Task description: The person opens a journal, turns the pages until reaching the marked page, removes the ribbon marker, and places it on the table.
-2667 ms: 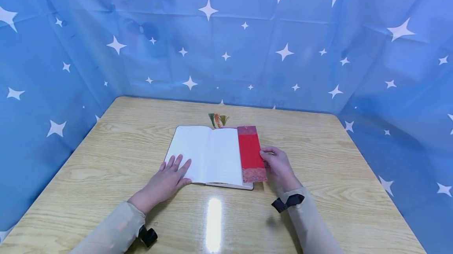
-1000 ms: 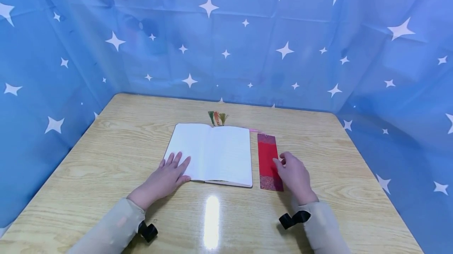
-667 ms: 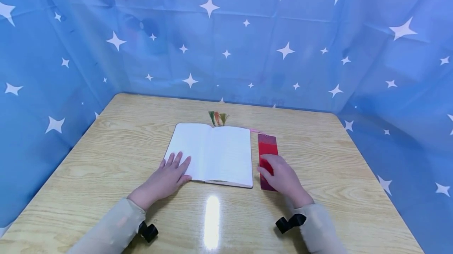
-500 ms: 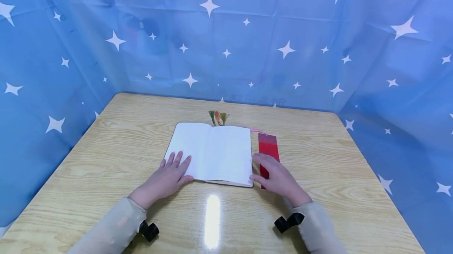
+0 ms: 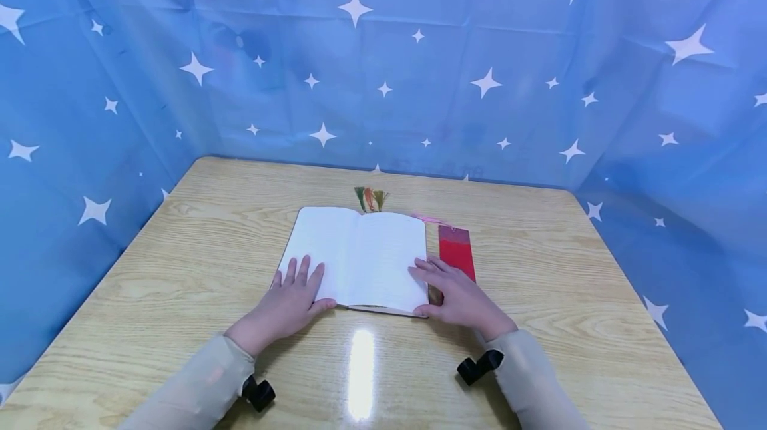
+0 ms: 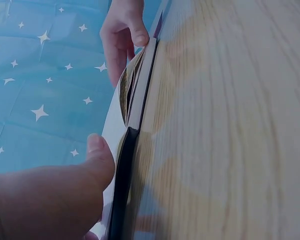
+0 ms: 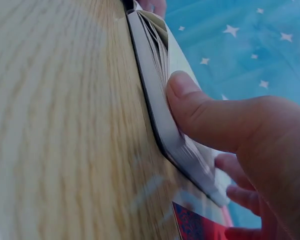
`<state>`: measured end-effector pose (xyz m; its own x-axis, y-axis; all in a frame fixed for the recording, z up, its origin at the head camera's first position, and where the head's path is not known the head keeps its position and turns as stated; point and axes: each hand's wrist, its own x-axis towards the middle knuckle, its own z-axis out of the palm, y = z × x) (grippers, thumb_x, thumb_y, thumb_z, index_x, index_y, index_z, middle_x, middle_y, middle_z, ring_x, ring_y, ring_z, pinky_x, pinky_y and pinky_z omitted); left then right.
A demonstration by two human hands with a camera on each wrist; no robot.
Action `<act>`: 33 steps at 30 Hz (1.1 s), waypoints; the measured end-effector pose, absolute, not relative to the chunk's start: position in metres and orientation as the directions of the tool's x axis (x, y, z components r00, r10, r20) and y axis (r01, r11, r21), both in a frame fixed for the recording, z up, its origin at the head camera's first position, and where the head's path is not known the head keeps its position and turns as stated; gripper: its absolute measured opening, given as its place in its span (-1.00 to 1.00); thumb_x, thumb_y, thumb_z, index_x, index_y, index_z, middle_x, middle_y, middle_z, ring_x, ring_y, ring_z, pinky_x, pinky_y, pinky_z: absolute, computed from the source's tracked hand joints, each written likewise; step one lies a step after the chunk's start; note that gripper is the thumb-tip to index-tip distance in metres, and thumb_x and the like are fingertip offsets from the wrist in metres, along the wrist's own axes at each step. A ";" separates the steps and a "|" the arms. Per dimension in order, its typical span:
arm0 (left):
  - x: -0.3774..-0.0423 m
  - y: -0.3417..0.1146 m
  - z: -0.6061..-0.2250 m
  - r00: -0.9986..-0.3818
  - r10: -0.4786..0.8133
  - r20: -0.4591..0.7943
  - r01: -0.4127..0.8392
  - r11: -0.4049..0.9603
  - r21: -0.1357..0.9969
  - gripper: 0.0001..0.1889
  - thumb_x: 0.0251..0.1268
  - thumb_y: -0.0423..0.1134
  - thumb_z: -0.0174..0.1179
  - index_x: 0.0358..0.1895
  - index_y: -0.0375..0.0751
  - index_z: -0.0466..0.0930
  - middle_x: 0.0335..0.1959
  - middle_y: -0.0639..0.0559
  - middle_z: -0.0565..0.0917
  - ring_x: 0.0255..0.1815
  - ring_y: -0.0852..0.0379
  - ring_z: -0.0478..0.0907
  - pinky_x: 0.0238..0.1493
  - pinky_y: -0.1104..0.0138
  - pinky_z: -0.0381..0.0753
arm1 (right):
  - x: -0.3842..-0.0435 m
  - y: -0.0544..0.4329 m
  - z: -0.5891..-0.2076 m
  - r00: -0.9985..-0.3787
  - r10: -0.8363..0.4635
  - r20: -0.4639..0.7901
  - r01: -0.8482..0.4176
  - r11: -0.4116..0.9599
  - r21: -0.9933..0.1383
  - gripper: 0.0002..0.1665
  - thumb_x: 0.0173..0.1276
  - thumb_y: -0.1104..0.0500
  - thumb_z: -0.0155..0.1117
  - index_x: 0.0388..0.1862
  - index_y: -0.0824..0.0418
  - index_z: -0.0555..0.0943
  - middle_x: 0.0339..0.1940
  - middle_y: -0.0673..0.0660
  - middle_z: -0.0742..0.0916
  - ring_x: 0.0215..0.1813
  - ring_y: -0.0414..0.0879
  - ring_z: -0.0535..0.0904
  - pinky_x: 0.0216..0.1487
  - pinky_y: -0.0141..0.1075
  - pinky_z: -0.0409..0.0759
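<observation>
An open notebook (image 5: 383, 257) with pale pages lies on the wooden table. My left hand (image 5: 291, 300) rests spread on the lower left page, its thumb by the near edge. At the lower right corner, my right hand (image 5: 458, 293) reaches over the bookmark and touches the notebook's right page with its fingertips. In the right wrist view the thumb (image 7: 190, 102) lies against the near page edges. The red bookmark (image 5: 457, 249) with purple patterned ends lies right of the notebook, its lower part mostly hidden under the right hand. A pink cord runs from its top toward the notebook.
Green, orange and olive tassels (image 5: 370, 199) stick out beyond the notebook's far edge. A blue curtain with white stars (image 5: 383, 50) hangs behind the table (image 5: 240, 204) and along its sides. Each wrist carries a small black camera.
The bookmark has moved from over the right page to the table on the right. My right hand has let go of it and shifted left onto the notebook's edge. The left hand stays on its page.
</observation>
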<state>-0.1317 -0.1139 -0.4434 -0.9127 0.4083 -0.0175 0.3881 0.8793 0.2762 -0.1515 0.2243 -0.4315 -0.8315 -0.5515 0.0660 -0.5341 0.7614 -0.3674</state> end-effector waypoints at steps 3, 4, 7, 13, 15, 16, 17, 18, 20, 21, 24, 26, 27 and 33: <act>-0.132 -0.113 -0.441 -0.913 0.408 -0.028 0.385 0.881 0.276 -0.18 0.33 0.28 -0.17 0.42 -0.31 0.07 0.38 -0.46 0.01 0.37 -0.43 -0.11 0.23 -0.27 -0.02 | -0.153 0.222 -0.430 -0.835 -0.548 0.048 -0.524 0.766 -0.371 0.00 -0.02 -0.28 0.39 0.39 -0.01 0.30 0.39 0.06 0.36 0.43 0.10 0.09 0.28 0.14 0.15; -0.132 -0.113 -0.440 -0.913 0.406 -0.029 0.383 0.880 0.280 -0.18 0.33 0.28 -0.17 0.42 -0.32 0.07 0.38 -0.47 0.00 0.37 -0.42 -0.11 0.23 -0.27 -0.03 | -0.153 0.221 -0.430 -0.837 -0.546 0.047 -0.522 0.768 -0.371 -0.01 -0.02 -0.28 0.39 0.39 -0.02 0.31 0.38 0.06 0.37 0.43 0.10 0.09 0.28 0.13 0.17; -0.134 -0.111 -0.437 -0.914 0.405 -0.026 0.381 0.879 0.288 -0.16 0.32 0.28 -0.15 0.41 -0.36 0.07 0.38 -0.49 -0.02 0.38 -0.41 -0.12 0.25 -0.25 -0.04 | -0.154 0.219 -0.428 -0.842 -0.537 0.053 -0.516 0.774 -0.367 -0.05 0.01 -0.28 0.37 0.38 -0.03 0.32 0.36 0.05 0.41 0.42 0.08 0.12 0.27 0.11 0.19; -0.136 -0.106 -0.435 -0.925 0.379 -0.030 0.354 0.887 0.298 -0.10 0.28 0.32 -0.13 0.40 -0.42 0.03 0.39 -0.48 -0.05 0.39 -0.39 -0.13 0.25 -0.24 -0.03 | -0.156 0.216 -0.428 -0.832 -0.546 0.097 -0.543 0.765 -0.347 -0.17 0.12 -0.25 0.30 0.36 -0.04 0.36 0.31 0.06 0.46 0.39 0.06 0.20 0.29 0.05 0.20; -0.136 -0.103 -0.435 -0.930 0.366 -0.036 0.341 0.893 0.293 -0.07 0.27 0.34 -0.14 0.41 -0.42 0.01 0.39 -0.47 -0.05 0.39 -0.38 -0.13 0.24 -0.25 -0.02 | -0.157 0.215 -0.429 -0.827 -0.551 0.113 -0.553 0.759 -0.342 -0.19 0.14 -0.25 0.28 0.35 -0.05 0.37 0.31 0.05 0.47 0.37 0.05 0.23 0.30 0.04 0.19; -0.136 -0.102 -0.435 -0.932 0.360 -0.036 0.335 0.896 0.291 -0.05 0.25 0.35 -0.13 0.41 -0.43 0.01 0.39 -0.47 -0.04 0.39 -0.38 -0.13 0.24 -0.25 -0.01 | -0.156 0.215 -0.429 -0.825 -0.551 0.121 -0.556 0.757 -0.344 -0.20 0.14 -0.25 0.28 0.35 -0.06 0.37 0.30 0.04 0.47 0.37 0.04 0.24 0.29 0.04 0.20; -0.136 -0.101 -0.434 -0.935 0.352 -0.042 0.326 0.901 0.287 -0.04 0.24 0.37 -0.14 0.41 -0.42 0.00 0.39 -0.47 -0.05 0.39 -0.38 -0.13 0.23 -0.26 -0.01 | -0.156 0.214 -0.429 -0.823 -0.552 0.132 -0.560 0.753 -0.347 -0.20 0.14 -0.25 0.28 0.35 -0.06 0.37 0.30 0.04 0.48 0.36 0.04 0.25 0.29 0.04 0.20; -0.136 -0.099 -0.434 -0.938 0.344 -0.048 0.318 0.906 0.280 -0.02 0.22 0.39 -0.14 0.41 -0.42 -0.01 0.40 -0.46 -0.05 0.40 -0.37 -0.14 0.23 -0.27 -0.01 | -0.156 0.214 -0.430 -0.822 -0.551 0.143 -0.563 0.748 -0.353 -0.21 0.14 -0.25 0.28 0.34 -0.07 0.38 0.29 0.03 0.49 0.35 0.03 0.27 0.28 0.04 0.22; -0.135 -0.096 -0.434 -0.942 0.329 -0.061 0.302 0.914 0.270 0.02 0.17 0.43 -0.15 0.42 -0.40 -0.03 0.41 -0.44 -0.07 0.40 -0.37 -0.17 0.22 -0.28 -0.03 | -0.154 0.213 -0.429 -0.817 -0.550 0.174 -0.573 0.737 -0.357 -0.23 0.14 -0.23 0.29 0.33 -0.07 0.39 0.27 0.03 0.51 0.32 0.02 0.30 0.26 0.04 0.25; -0.135 -0.095 -0.434 -0.945 0.320 -0.069 0.291 0.919 0.267 0.05 0.15 0.46 -0.15 0.43 -0.38 -0.04 0.42 -0.43 -0.09 0.41 -0.37 -0.19 0.22 -0.29 -0.04 | -0.154 0.212 -0.429 -0.813 -0.551 0.191 -0.580 0.732 -0.358 -0.24 0.14 -0.22 0.30 0.33 -0.07 0.40 0.26 0.02 0.52 0.31 0.02 0.31 0.24 0.04 0.28; -0.135 -0.091 -0.434 -0.951 0.297 -0.082 0.267 0.928 0.261 0.10 0.09 0.52 -0.20 0.45 -0.35 -0.13 0.43 -0.40 -0.14 0.40 -0.40 -0.22 0.22 -0.31 -0.10 | -0.152 0.209 -0.427 -0.794 -0.558 0.242 -0.608 0.715 -0.345 -0.26 0.16 -0.19 0.31 0.32 -0.04 0.42 0.23 0.03 0.54 0.27 0.02 0.36 0.21 0.01 0.33; -0.136 -0.088 -0.434 -0.955 0.284 -0.083 0.256 0.934 0.250 0.13 0.07 0.55 -0.26 0.46 -0.34 -0.19 0.43 -0.40 -0.15 0.39 -0.42 -0.23 0.23 -0.31 -0.14 | -0.152 0.207 -0.425 -0.783 -0.561 0.269 -0.622 0.710 -0.330 -0.27 0.16 -0.17 0.31 0.31 -0.03 0.42 0.21 0.02 0.55 0.24 0.02 0.38 0.18 0.00 0.36; -0.136 -0.086 -0.433 -0.957 0.278 -0.080 0.251 0.936 0.247 0.14 0.06 0.57 -0.28 0.46 -0.34 -0.22 0.43 -0.40 -0.15 0.39 -0.43 -0.23 0.23 -0.30 -0.16 | -0.152 0.206 -0.424 -0.777 -0.563 0.282 -0.629 0.706 -0.323 -0.28 0.17 -0.17 0.31 0.30 -0.03 0.43 0.20 0.02 0.56 0.23 0.01 0.39 0.17 -0.01 0.37; -0.135 -0.079 -0.430 -0.961 0.271 -0.050 0.257 0.948 0.187 0.20 -0.02 0.62 -0.35 0.46 -0.33 -0.23 0.43 -0.41 -0.14 0.38 -0.45 -0.30 0.26 -0.26 -0.35 | -0.150 0.198 -0.419 -0.728 -0.565 0.388 -0.678 0.674 -0.292 -0.31 0.15 -0.13 0.35 0.26 0.04 0.47 0.14 0.03 0.60 0.16 0.00 0.46 0.12 -0.04 0.42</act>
<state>-0.1354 -0.0792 -0.4296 -0.9614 0.2708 -0.0497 0.2573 0.9480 0.1873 -0.1495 0.1977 -0.4194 -0.7282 -0.5651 0.3877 -0.6785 0.6742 -0.2917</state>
